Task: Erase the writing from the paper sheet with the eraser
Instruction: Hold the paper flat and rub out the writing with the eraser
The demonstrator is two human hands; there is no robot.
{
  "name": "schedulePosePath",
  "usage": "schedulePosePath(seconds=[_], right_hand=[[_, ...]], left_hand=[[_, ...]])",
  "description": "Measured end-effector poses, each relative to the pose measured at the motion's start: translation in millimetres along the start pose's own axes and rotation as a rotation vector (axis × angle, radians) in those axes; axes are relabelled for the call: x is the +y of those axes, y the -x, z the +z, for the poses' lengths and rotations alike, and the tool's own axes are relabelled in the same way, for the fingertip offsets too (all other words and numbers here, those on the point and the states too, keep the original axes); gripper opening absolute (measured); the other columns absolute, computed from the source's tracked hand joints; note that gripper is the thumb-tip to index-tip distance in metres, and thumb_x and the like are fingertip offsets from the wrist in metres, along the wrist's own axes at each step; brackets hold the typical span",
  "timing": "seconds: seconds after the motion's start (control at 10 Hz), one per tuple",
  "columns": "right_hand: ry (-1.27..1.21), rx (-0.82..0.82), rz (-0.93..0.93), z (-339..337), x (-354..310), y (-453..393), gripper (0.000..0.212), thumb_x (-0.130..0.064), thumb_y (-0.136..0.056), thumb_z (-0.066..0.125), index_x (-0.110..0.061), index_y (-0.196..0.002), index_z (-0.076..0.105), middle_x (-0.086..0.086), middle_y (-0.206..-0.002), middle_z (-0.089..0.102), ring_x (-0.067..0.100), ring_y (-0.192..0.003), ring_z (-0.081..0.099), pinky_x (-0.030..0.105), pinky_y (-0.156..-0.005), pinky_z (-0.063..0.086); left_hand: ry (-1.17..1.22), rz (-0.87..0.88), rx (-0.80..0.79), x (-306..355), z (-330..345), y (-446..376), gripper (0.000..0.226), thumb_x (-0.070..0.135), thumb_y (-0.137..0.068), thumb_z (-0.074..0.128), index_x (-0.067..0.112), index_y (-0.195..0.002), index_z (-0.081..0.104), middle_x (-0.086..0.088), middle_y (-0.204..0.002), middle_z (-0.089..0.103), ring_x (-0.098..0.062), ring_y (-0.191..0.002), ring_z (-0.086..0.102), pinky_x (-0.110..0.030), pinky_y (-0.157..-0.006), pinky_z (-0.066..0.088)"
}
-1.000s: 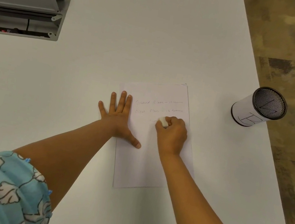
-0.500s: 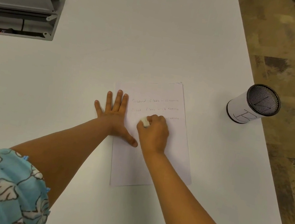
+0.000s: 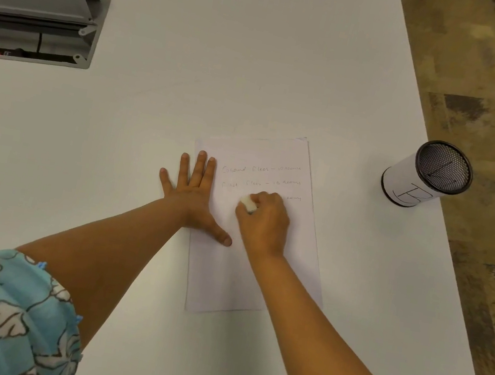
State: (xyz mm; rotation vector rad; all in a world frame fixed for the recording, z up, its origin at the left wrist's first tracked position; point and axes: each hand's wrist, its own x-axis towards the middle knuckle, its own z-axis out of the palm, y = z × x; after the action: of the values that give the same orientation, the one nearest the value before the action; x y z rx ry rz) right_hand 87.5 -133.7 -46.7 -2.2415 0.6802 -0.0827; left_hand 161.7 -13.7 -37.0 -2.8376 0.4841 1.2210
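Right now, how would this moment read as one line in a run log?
step: erasing | right hand: grips eraser on third line | left hand: flat, pressing paper sheet | upper two lines remain

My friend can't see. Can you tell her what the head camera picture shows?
A right hand rubs a white eraser on a paper sheet with faint pencil writing, while the left hand lies flat on the sheet's left edge. The sheet lies on a white table; a mesh-topped cup stands at the table's right edge.

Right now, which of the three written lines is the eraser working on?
The third, lowest line: the right hand holds the eraser on it, and only its last word shows. The two lines above read nearly whole.
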Motion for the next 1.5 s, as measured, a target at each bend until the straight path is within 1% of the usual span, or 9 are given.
schedulePosePath(seconds=[0.1, 0.3, 0.5, 0.7, 0.9, 1.1, 1.3, 1.4, 1.5], right_hand=[[-0.003, 0.131, 0.132, -14, 12, -12, 0.019, -0.015, -0.079, 0.063, -0.001, -0.092, 0.062, 0.015, -0.095, 0.061, 0.027, -0.084, 0.058, 0.025, -0.067, 0.039], [0.016, -0.042, -0.004, 5, -4, 4, 0.023, -0.017, -0.080, 0.063, -0.001, -0.096, 0.061, 0.014, -0.098, 0.060, 0.026, -0.088, 0.057, 0.029, -0.074, 0.046], [-0.025, 0.181, 0.177, -27, 25, -15, 0.016, -0.015, -0.078, 0.064, -0.002, -0.087, 0.062, 0.013, -0.092, 0.060, 0.021, -0.078, 0.055, 0.025, -0.066, 0.039], [-0.016, 0.042, 0.020, -8, 12, 2, 0.016, -0.013, -0.077, 0.064, 0.000, -0.087, 0.062, 0.016, -0.090, 0.060, 0.027, -0.080, 0.057, 0.028, -0.066, 0.043], [-0.035, 0.235, 0.233, -41, 42, -28, 0.019, -0.017, -0.076, 0.067, -0.002, -0.085, 0.062, 0.013, -0.091, 0.061, 0.028, -0.080, 0.060, 0.026, -0.066, 0.045], [-0.016, 0.072, 0.086, -17, 18, -9, 0.016, -0.013, -0.077, 0.063, 0.000, -0.086, 0.062, 0.014, -0.091, 0.060, 0.026, -0.080, 0.057, 0.026, -0.066, 0.041], [-0.040, 0.233, 0.237, -46, 45, -35, 0.014, -0.017, -0.075, 0.067, -0.004, -0.078, 0.061, 0.014, -0.085, 0.064, 0.024, -0.070, 0.059, 0.026, -0.061, 0.048], [-0.045, 0.213, 0.206, -39, 35, -29, 0.015, -0.015, -0.076, 0.066, -0.003, -0.082, 0.061, 0.013, -0.088, 0.062, 0.024, -0.075, 0.058, 0.030, -0.066, 0.050], [0.014, 0.096, 0.067, -22, 24, -13, 0.018, -0.015, -0.076, 0.064, 0.000, -0.087, 0.062, 0.014, -0.090, 0.059, 0.024, -0.077, 0.054, 0.026, -0.065, 0.039]], left_hand=[[0.012, 0.005, -0.009, 0, -1, 1, 0.159, 0.081, -0.039, 0.070, 0.019, -0.136, -0.039, 0.000, -0.143, -0.046, -0.028, -0.130, -0.043, -0.062, -0.103, -0.018], [0.001, -0.002, 0.005, 0, 0, 1, 0.159, 0.082, -0.038, 0.069, 0.019, -0.135, -0.040, 0.000, -0.143, -0.046, -0.028, -0.130, -0.043, -0.062, -0.104, -0.018], [0.024, 0.008, -0.010, 0, -1, 2, 0.159, 0.081, -0.037, 0.071, 0.020, -0.136, -0.039, 0.002, -0.143, -0.047, -0.028, -0.130, -0.043, -0.062, -0.104, -0.018], [0.014, 0.000, -0.012, 0, -1, 2, 0.160, 0.082, -0.037, 0.070, 0.020, -0.136, -0.040, 0.001, -0.142, -0.047, -0.028, -0.129, -0.044, -0.062, -0.105, -0.018], [0.017, 0.002, -0.018, 2, -2, 3, 0.160, 0.081, -0.037, 0.071, 0.020, -0.136, -0.039, 0.002, -0.143, -0.047, -0.028, -0.130, -0.043, -0.062, -0.105, -0.018], [0.016, -0.002, -0.017, 1, -2, 3, 0.160, 0.081, -0.038, 0.071, 0.020, -0.136, -0.040, 0.001, -0.143, -0.047, -0.028, -0.130, -0.043, -0.062, -0.105, -0.017], [0.013, 0.001, -0.021, 2, -2, 2, 0.160, 0.082, -0.036, 0.070, 0.020, -0.135, -0.040, 0.002, -0.142, -0.047, -0.028, -0.130, -0.043, -0.062, -0.105, -0.017], [0.014, 0.000, -0.014, 1, -1, 2, 0.160, 0.081, -0.037, 0.070, 0.020, -0.136, -0.040, 0.002, -0.142, -0.047, -0.027, -0.130, -0.043, -0.062, -0.105, -0.017], [0.018, 0.003, -0.009, 1, -1, 2, 0.159, 0.081, -0.038, 0.070, 0.020, -0.136, -0.039, 0.001, -0.143, -0.046, -0.028, -0.130, -0.043, -0.062, -0.105, -0.017]])
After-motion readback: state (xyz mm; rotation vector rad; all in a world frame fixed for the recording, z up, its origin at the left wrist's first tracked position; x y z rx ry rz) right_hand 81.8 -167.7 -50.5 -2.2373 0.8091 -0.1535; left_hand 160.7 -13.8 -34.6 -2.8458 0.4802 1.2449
